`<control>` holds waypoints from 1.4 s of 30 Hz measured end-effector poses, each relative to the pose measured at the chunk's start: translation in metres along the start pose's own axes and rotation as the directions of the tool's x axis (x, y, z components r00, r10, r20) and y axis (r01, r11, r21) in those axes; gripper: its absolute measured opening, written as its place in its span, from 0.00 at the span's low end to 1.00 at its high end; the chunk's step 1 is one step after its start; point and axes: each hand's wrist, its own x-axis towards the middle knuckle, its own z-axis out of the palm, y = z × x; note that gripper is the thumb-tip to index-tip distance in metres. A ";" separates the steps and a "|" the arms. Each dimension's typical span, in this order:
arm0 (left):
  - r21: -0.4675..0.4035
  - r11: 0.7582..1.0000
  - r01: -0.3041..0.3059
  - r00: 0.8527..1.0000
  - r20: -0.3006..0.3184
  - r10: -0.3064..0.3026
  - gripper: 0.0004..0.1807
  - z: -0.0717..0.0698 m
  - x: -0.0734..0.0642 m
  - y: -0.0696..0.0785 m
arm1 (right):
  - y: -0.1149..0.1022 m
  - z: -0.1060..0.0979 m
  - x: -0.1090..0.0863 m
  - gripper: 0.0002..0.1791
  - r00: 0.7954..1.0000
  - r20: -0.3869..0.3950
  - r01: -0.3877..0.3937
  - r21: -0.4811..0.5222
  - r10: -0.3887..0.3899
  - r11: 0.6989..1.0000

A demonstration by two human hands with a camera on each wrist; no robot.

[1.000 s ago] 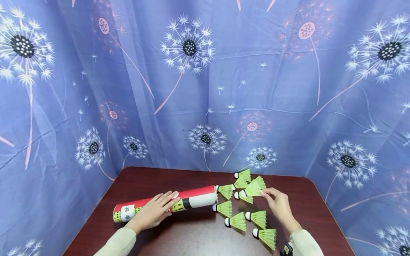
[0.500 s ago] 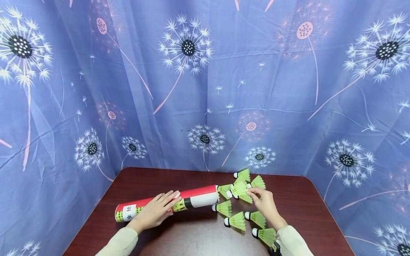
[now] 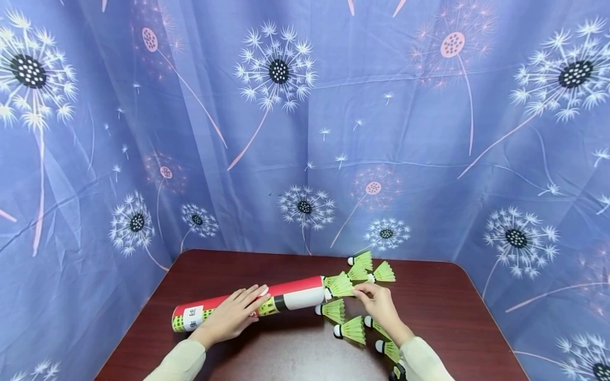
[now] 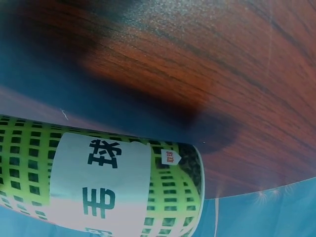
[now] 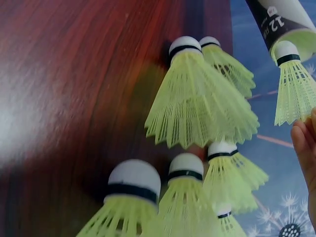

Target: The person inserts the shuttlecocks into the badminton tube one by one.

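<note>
My left hand [image 3: 232, 316] grips a shuttlecock tube [image 3: 299, 293], red, white and yellow-green, its fingers laid across the top and the thumb along the near side. The tube's mouth faces right and seems slightly raised. In the left wrist view only the tube's far end [image 4: 98, 182] shows, with a white label. My right hand [image 3: 378, 306] pinches the skirt of a yellow-green shuttlecock [image 3: 341, 286]. Its white head sits at the tube's mouth. The right wrist view shows this shuttlecock [image 5: 294, 91] at the rim, fingertips on its skirt edge.
Several shuttlecocks lie right of the tube, among them a near one [image 3: 353, 330] and a far one [image 3: 383, 271]. My right forearm partly covers two others. The dark red wooden table [image 3: 443, 307] meets a blue dandelion-print curtain [image 3: 429, 201] behind.
My right hand has moved left with the pinched shuttlecock, from above the loose ones to the tube's mouth. The left hand stays on the tube, which has shifted very slightly right.
</note>
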 end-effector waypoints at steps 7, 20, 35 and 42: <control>0.010 1.000 -0.004 1.000 -0.007 0.004 0.44 0.000 0.001 0.000 | -0.003 0.011 0.002 0.06 0.998 -0.001 0.066 0.012 -0.066 0.998; 0.011 1.000 0.000 1.000 -0.008 0.000 0.45 0.002 0.002 0.002 | -0.006 0.025 0.001 0.07 0.995 0.033 0.095 0.063 -0.097 0.994; 0.009 1.000 -0.005 1.000 -0.023 0.005 0.41 -0.001 0.002 0.006 | -0.012 0.034 -0.001 0.06 0.989 0.072 0.128 -0.006 -0.127 0.992; 0.000 1.000 0.000 1.000 0.007 0.000 0.36 -0.002 0.004 0.006 | -0.016 0.034 0.001 0.05 0.985 0.160 0.057 0.021 -0.059 0.998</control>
